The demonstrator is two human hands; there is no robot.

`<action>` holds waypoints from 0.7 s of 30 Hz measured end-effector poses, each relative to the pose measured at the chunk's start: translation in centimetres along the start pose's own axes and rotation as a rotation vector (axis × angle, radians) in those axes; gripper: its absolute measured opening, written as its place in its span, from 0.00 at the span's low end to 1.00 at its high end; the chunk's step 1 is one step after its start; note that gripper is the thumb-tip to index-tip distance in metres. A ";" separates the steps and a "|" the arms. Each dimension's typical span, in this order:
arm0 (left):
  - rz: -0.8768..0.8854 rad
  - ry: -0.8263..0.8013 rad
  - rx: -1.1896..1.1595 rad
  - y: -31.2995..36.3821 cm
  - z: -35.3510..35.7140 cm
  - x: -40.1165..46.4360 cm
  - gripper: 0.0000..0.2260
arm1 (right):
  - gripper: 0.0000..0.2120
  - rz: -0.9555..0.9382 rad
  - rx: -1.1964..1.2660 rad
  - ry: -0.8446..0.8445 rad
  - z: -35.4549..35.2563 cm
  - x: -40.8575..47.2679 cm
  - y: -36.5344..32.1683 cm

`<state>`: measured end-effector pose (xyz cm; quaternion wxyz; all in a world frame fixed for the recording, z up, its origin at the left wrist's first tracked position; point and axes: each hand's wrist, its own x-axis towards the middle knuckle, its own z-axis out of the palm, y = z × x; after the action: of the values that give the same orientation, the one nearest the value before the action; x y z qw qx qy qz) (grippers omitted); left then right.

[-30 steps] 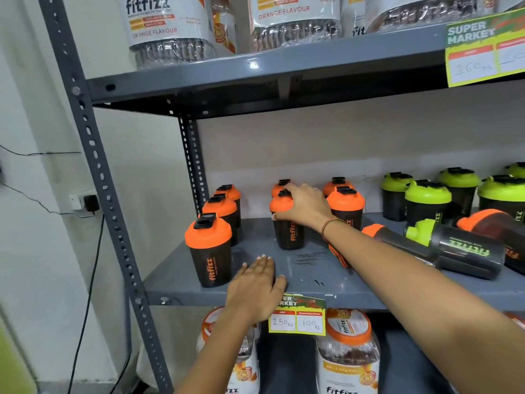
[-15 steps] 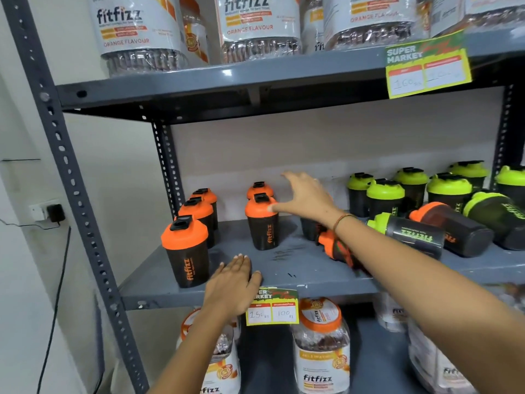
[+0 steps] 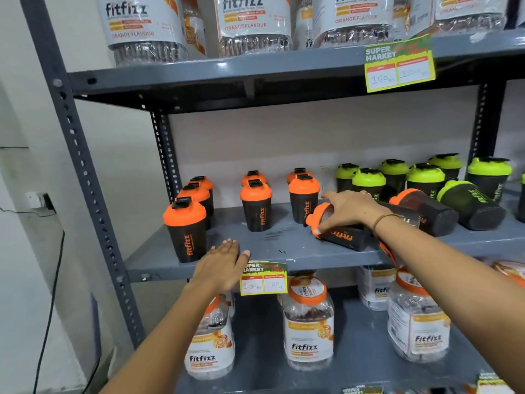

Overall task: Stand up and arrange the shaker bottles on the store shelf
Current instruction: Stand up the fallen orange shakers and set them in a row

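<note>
Black shaker bottles with orange lids stand in rows on the grey middle shelf [image 3: 284, 248]; the front-left one [image 3: 186, 228] is nearest. Green-lidded shakers [image 3: 369, 183] stand at the back right. An orange-lidded shaker [image 3: 338, 233] lies on its side mid-shelf, and my right hand [image 3: 349, 207] rests over its lid end, fingers curled around it. Two more shakers lie tipped behind it: an orange-lidded one [image 3: 426, 211] and a green-lidded one [image 3: 471, 206]. My left hand [image 3: 221, 264] lies flat, fingers spread, on the shelf's front edge, holding nothing.
Large Fitfizz jars [image 3: 308, 325] fill the shelf below and the shelf above [image 3: 250, 24]. Price tags [image 3: 262, 278] hang from the shelf edges. The perforated steel upright [image 3: 82, 172] frames the left side, with a wall socket and cable [image 3: 42, 200] beyond.
My right hand left the standing orange-lidded shaker, swung right and came down on the lying orange-lidded shaker. The view shifted right. My left hand stayed on the shelf edge.
</note>
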<state>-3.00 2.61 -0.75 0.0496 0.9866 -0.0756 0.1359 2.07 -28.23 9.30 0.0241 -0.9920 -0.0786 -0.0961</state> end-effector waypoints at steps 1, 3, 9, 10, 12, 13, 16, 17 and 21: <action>0.001 0.002 0.000 0.0 -0.1 -0.2 0.29 | 0.47 -0.013 -0.033 -0.016 0.1 0.1 -0.2; 0.005 0.007 0.002 0.0 -0.1 -0.5 0.29 | 0.43 -0.020 -0.065 -0.027 0.3 0.3 -0.4; 0.005 0.024 -0.003 -0.1 0.0 -0.6 0.28 | 0.45 -0.020 0.258 0.146 -0.2 0.7 -0.5; 0.007 0.027 -0.004 -0.1 0.0 -0.6 0.28 | 0.44 -0.027 0.362 0.202 -0.4 0.8 -0.6; 0.008 0.034 -0.009 -0.1 0.1 -0.6 0.28 | 0.41 -0.043 0.602 0.303 -0.9 1.2 -1.1; 0.008 0.038 -0.011 -0.1 0.1 -0.6 0.28 | 0.41 -0.049 0.743 0.336 -1.1 1.4 -1.5; 0.010 0.049 -0.012 -0.1 0.2 -0.6 0.28 | 0.42 -0.110 1.120 0.375 -1.2 1.8 -3.4; 0.009 0.051 -0.013 -0.1 0.3 -0.6 0.28 | 0.42 -0.145 1.201 0.359 -1.0 1.9 -4.1; 0.014 0.053 -0.016 -0.1 0.3 -0.6 0.27 | 0.41 -0.282 1.276 0.279 1.6 2.1 -6.9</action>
<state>-3.47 2.74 -1.22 0.0585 0.9816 -0.0820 0.1620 3.32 -21.02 8.37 0.6035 -0.7417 -0.2449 -0.1604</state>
